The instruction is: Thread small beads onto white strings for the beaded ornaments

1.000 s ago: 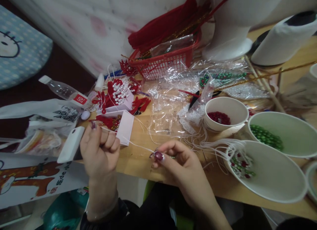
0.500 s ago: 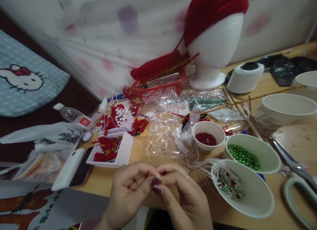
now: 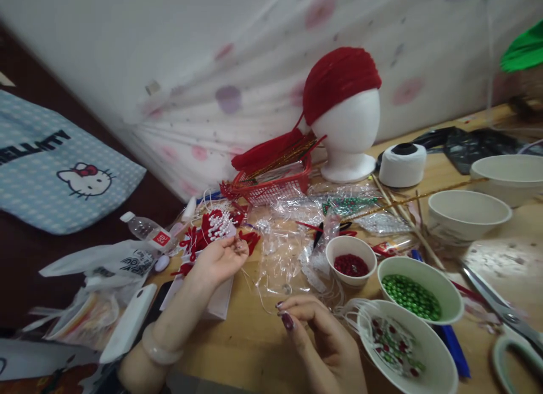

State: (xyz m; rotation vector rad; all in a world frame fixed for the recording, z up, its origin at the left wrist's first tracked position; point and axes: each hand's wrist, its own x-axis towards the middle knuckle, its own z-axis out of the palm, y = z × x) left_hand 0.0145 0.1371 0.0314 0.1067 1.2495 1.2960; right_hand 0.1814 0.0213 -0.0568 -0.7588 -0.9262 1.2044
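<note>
My left hand (image 3: 224,261) is turned partly palm up above a white box (image 3: 220,300), its fingers curled with the tips together. Whatever is at those fingertips is too small to make out. Nearer to me, my right hand (image 3: 320,334) pinches thumb against forefinger; what lies between them cannot be seen. A thin pale thread (image 3: 258,295) runs on the table between the hands. Just right of my right hand stands a white bowl (image 3: 441,363) holding strung white, red and green beads (image 3: 394,343), with white cords over its rim.
Bowls of red beads (image 3: 351,265) and green beads (image 3: 411,296) stand at right, beside large scissors (image 3: 500,309). Clear plastic bags (image 3: 280,258) cover the middle. Behind are a red basket (image 3: 275,193) and a white foam head (image 3: 350,122). At left lie a bottle (image 3: 144,230) and a white phone-like object (image 3: 129,320).
My hands, which were together, have come apart. The left has moved forward and left over the white box; the right stays near the front, still pinched. The view has tilted up.
</note>
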